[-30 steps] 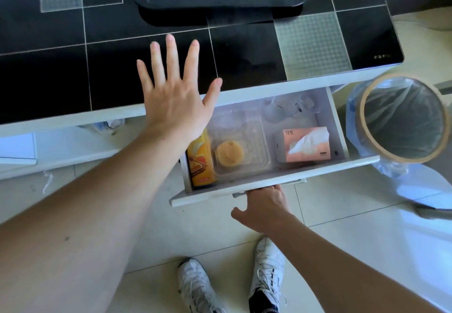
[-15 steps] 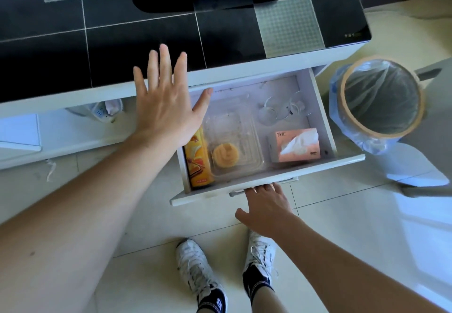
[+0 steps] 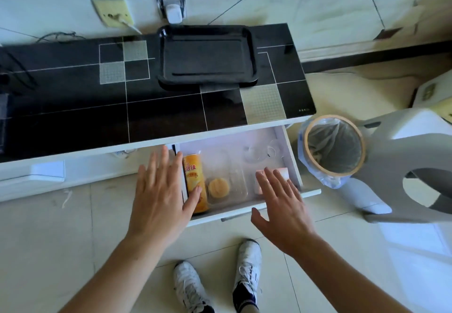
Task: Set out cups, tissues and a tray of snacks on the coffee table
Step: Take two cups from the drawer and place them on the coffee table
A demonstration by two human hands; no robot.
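I see both hands spread flat, holding nothing: my left hand [image 3: 160, 198] beside the snack can [image 3: 195, 180], my right hand [image 3: 281, 205] over the tissues [image 3: 283, 173] in the drawer [image 3: 288, 146].

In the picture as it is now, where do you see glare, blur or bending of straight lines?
Head view: strong glare washes out the floor at lower right; the table top is glossy and reflects light; its straight edge curves from wide-angle distortion; the clear cups at the back of the drawer look faint and washed out; both hands, left and right, look slightly soft.
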